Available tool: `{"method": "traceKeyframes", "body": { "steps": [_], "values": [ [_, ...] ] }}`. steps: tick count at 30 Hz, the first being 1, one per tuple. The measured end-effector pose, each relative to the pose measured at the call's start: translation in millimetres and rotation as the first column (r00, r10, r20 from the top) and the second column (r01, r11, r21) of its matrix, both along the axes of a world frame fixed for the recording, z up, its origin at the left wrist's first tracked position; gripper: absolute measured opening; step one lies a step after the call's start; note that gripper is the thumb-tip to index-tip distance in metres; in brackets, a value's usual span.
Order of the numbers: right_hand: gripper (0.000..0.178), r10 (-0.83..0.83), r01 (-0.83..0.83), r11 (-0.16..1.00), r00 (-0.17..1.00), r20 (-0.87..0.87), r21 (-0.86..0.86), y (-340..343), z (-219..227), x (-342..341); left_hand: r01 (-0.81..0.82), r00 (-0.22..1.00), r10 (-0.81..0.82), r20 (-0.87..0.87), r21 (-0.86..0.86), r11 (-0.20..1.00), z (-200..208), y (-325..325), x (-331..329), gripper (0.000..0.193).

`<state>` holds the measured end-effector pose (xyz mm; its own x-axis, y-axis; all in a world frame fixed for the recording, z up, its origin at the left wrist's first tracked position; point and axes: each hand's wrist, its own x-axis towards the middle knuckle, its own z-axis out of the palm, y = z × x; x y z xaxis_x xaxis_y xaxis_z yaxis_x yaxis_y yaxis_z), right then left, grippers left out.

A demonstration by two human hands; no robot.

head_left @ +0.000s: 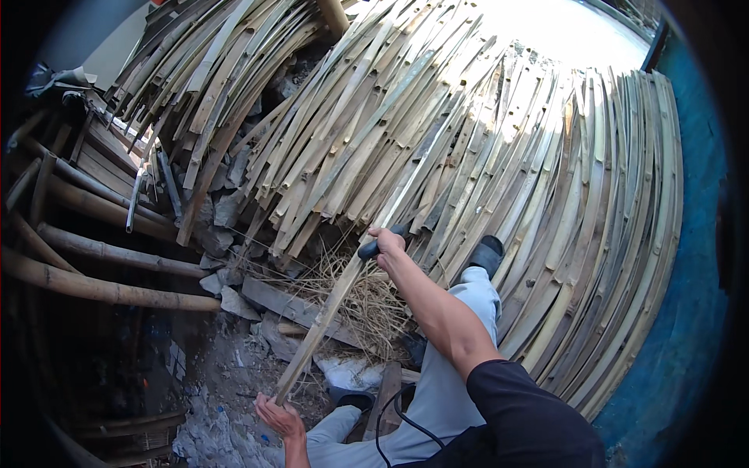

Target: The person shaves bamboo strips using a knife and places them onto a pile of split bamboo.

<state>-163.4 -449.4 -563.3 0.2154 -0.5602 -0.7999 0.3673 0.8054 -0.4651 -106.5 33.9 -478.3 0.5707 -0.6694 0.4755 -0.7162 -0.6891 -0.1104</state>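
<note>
A long split-bamboo strip [328, 312] runs slantwise from low centre up toward the pile. Its near end is in my left hand [282, 418], whose fingers close around it. Further up, my right hand [388, 246] is closed on a dark, rounded, handle-like tool [368, 250], which lies across the strip and touches it. Most of that tool is hidden by the fingers, so its kind does not show. Beyond the right hand the strip carries on as a bright narrow band over the other bamboo strips [562, 203].
Another stack of bamboo strips [211, 86] lies at the far left. Round bamboo poles [117, 292] cross the left side near broken stones [234, 300]. Dry straw [367, 300] and a wooden plank [300, 312] lie below the pile. A blue wall [694, 257] bounds the right; my sandalled foot [488, 256] rests on strips.
</note>
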Motion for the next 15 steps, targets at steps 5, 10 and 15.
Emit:
{"method": "traceKeyframes", "body": {
  "steps": [5,10,15],
  "values": [
    [0.037,-0.057,0.072,0.988,0.992,-0.113,0.139,-5.0,-13.1,-2.7,-0.020,0.999,0.020,-0.029,0.013,1.000,-3.1,1.2,-11.6,0.029],
    [0.033,-0.041,0.058,0.995,0.979,-0.201,0.078,-1.4,-21.0,-10.0,0.057,0.998,-0.057,-0.041,-0.022,0.998,-7.3,6.5,-24.4,0.031],
    [0.031,0.056,-0.054,0.987,0.998,-0.010,0.152,-7.6,2.7,-25.0,0.026,1.000,-0.025,0.012,-0.123,0.992,11.2,-1.9,-32.2,0.026]
  ]
}}
